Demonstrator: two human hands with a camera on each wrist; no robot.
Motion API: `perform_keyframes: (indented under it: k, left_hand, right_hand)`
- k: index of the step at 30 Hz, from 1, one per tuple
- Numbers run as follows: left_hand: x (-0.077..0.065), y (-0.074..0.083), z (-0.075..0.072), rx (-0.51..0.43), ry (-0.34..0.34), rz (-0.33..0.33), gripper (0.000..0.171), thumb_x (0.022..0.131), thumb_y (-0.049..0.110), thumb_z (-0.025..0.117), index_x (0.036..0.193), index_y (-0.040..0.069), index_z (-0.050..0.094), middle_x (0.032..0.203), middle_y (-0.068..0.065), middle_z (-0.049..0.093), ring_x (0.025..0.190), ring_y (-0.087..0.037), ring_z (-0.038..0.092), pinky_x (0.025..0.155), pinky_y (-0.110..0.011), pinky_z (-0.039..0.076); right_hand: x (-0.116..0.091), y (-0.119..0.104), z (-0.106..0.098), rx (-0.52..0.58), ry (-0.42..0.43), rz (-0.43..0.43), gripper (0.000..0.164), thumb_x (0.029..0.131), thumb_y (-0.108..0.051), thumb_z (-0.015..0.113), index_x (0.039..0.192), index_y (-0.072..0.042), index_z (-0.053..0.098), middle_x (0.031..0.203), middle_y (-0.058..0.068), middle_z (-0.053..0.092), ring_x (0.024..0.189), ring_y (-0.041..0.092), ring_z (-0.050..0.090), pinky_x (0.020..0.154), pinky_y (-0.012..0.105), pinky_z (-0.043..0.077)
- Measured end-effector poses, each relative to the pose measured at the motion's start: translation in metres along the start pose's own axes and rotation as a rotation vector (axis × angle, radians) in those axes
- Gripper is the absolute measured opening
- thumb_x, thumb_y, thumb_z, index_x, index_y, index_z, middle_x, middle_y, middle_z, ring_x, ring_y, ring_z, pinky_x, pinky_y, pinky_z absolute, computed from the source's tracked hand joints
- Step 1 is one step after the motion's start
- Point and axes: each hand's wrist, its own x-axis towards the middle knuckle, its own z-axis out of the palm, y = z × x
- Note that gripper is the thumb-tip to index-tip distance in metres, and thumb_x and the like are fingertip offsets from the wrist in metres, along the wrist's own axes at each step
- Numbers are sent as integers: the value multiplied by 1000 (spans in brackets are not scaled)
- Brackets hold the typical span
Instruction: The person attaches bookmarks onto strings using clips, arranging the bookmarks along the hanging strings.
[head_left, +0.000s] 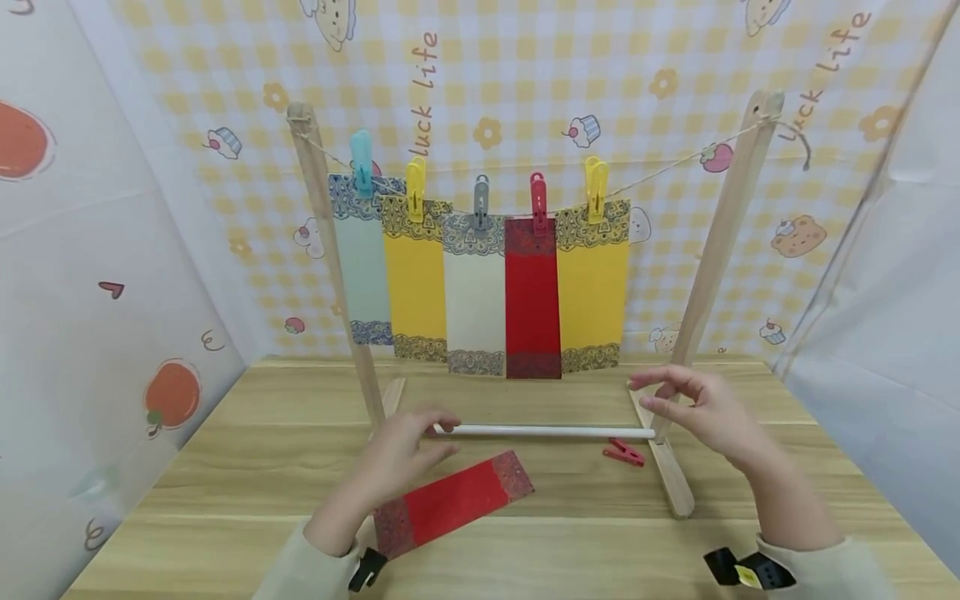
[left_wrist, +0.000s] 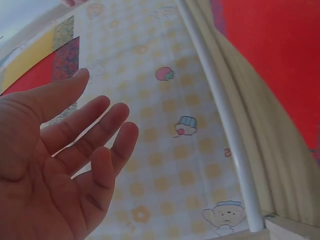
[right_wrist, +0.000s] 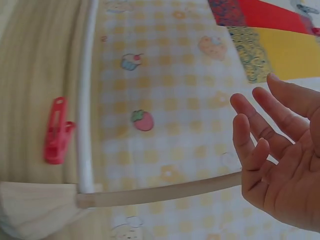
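Observation:
My left hand [head_left: 408,450] hovers over the table's left half with loosely bent fingers and nothing in them, as the left wrist view also shows. Below it lies a red card [head_left: 459,505] with patterned ends, slanted on the table. To the right, my right hand [head_left: 693,408] is held in front of the stand's right post, palm bare in the right wrist view. Beneath that side, a red clothespin [head_left: 624,452] lies on the table near the white crossbar [head_left: 555,431]. Several cards hang from the string, among them a red card [head_left: 532,300] under a red clothespin [head_left: 538,202].
Two wooden posts, left [head_left: 330,250] and right [head_left: 723,225], carry the sagging string [head_left: 675,160]. The right foot [head_left: 670,479] of the stand reaches forward on the wooden table [head_left: 585,558]. A yellow checked cloth [head_left: 480,75] hangs behind.

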Motion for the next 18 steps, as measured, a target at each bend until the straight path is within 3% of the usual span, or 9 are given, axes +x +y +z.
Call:
perform_keyframes:
  k: [5,12,18]
  left_hand:
    - [-4,-8,4,9,-77,-46,25,88,17,76,112,10,72,105,-2,67,95,-19,61,75,-30,51]
    - [-10,-19,11,14,-183,-58,34,86,19,78,115,3,70,108,-9,69,98,-25,64,79,-38,53]
    - [-14,-28,18,42,-245,-47,40,80,22,83,112,1,70,107,-11,69,100,-27,66,82,-46,55]
  right_hand:
    - [-5,19,9,47,-53,48,33,97,-20,65,127,-7,65,107,-11,71,88,4,60,72,23,46]
    - [-5,36,20,63,-144,64,34,97,-18,64,127,-4,64,117,16,69,92,2,60,74,25,51]
    - [-3,41,26,47,-265,30,34,96,-15,64,125,4,63,119,23,67,94,7,62,76,24,54]
